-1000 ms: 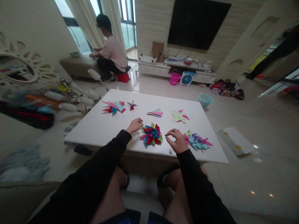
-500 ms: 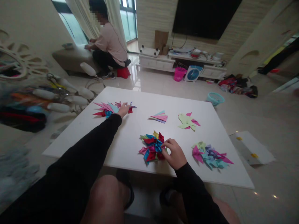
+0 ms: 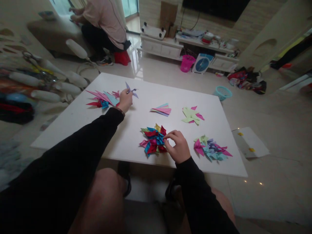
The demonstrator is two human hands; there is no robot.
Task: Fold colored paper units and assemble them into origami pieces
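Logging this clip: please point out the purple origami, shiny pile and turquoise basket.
Purple origami (image 3: 132, 90): head view, near its centre.
Shiny pile (image 3: 154, 139): head view, middle of its top.
Turquoise basket (image 3: 222, 97): head view, on its outer wall.

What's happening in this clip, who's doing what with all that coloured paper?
A person in black sleeves is at a white table with folded paper. Their left hand holds a purple paper piece near the table's far side. Their right hand is at the right edge of a multicoloured paper pile, thumb and finger close together; whether it grips anything is unclear. Other paper pieces lie in separate groups. Another person sits in the background.
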